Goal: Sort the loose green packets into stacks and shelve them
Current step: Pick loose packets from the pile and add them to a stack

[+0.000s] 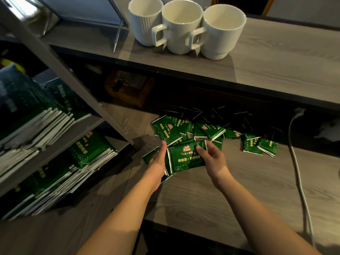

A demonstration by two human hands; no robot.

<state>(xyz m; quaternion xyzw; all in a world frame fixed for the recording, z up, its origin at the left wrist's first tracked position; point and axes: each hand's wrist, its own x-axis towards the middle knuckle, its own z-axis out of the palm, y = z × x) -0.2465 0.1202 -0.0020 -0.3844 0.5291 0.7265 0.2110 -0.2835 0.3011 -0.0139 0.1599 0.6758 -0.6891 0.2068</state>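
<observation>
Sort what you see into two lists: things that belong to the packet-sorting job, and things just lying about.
Part of the job:
left hand
right hand
held packets
loose packets
stacked packets
rack shelf

Just lying about:
three mugs
white cable
black packets
brown box

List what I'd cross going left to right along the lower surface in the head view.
Stacked packets on the rack → left hand → packet held between both hands → right hand → two loose packets off to the right → white cable.
</observation>
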